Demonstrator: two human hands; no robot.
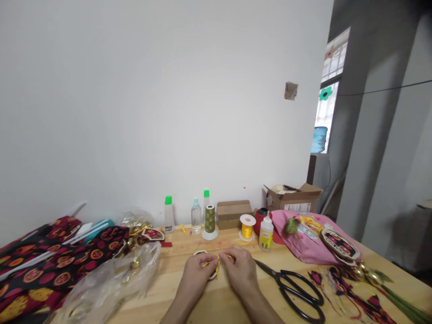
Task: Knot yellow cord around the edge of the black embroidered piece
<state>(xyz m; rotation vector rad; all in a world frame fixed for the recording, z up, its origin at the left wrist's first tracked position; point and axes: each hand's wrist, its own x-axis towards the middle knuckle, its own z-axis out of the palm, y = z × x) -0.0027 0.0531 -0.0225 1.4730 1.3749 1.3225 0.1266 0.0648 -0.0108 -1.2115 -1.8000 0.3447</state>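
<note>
Both hands meet over the middle of the wooden table, working a thin yellow cord (218,265). My left hand (200,273) pinches the cord between thumb and fingers. On the other side, my right hand (240,271) also pinches it, fingers curled. Beneath my left hand lies a round-edged, pale-rimmed piece (200,253), mostly covered by the fingers, so its face cannot be made out. Right of my right hand, large black-handled scissors (290,288) rest with their blades pointing toward it.
Behind the hands stand a yellow cord spool (247,228), a white glue bottle (266,234), an olive thread cone (209,220) and a clear bottle (196,217). Patterned fabric (101,252) and a plastic bag (114,283) cover the left. Pink cloth (303,247) and tassels (357,292) lie right.
</note>
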